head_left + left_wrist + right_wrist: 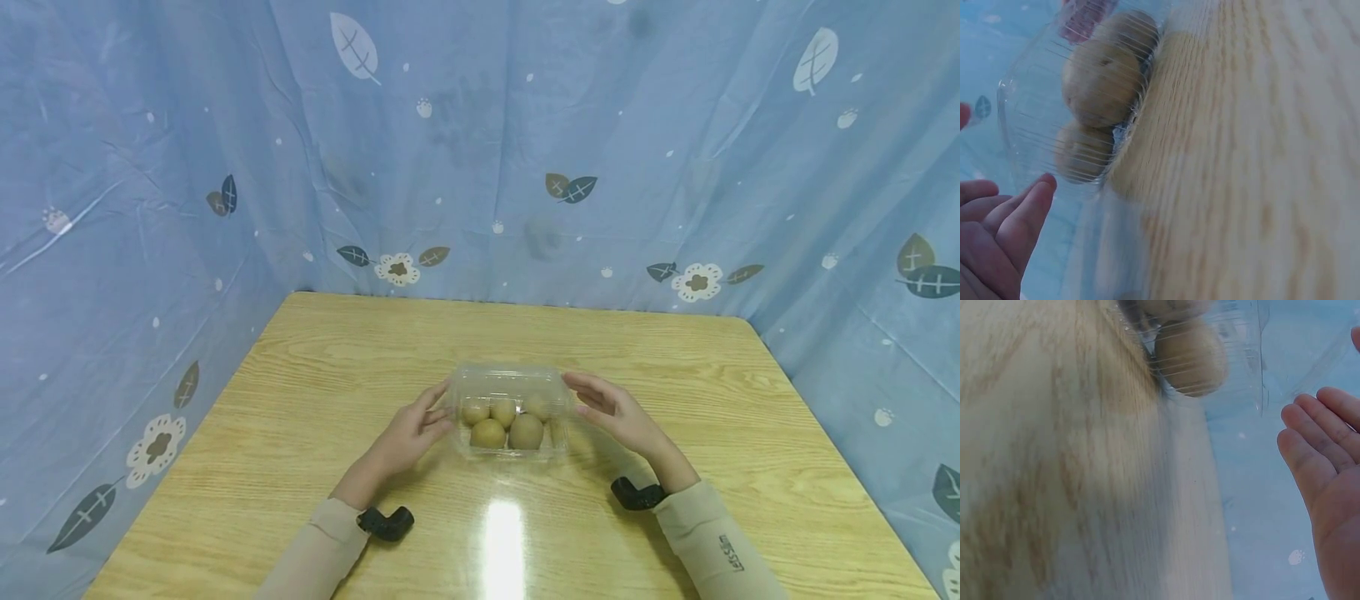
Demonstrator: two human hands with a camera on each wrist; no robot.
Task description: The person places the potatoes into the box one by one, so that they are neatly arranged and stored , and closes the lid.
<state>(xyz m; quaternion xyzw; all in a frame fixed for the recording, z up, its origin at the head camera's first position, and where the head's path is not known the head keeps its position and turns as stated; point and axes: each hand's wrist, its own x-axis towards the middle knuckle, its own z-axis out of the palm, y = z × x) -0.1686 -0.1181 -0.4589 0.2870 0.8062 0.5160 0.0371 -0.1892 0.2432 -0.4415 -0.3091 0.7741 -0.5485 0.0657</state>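
A clear plastic box point(510, 382) stands on the table with several round, yellow-brown potatoes or fruits point(527, 432) inside; their kind is not certain. My left hand point(408, 429) is at the box's left side, its fingers loosely extended by the wall. At the right side is my right hand point(617, 418), fingers fairly straight and close to the plastic. The left wrist view shows the ribbed box wall point(1029, 131) beside the left fingertips point(1044, 184). In the right wrist view, a small gap separates the right fingers point(1297, 450) from the box. Whether the lid is fastened is unclear.
The box sits near the middle of a wood-grain table point(300, 375). Blue curtains point(480, 150) with leaf and flower prints enclose the back and both sides. A black wrist-worn device point(386, 523) is on the left wrist, another point(636, 493) on the right.
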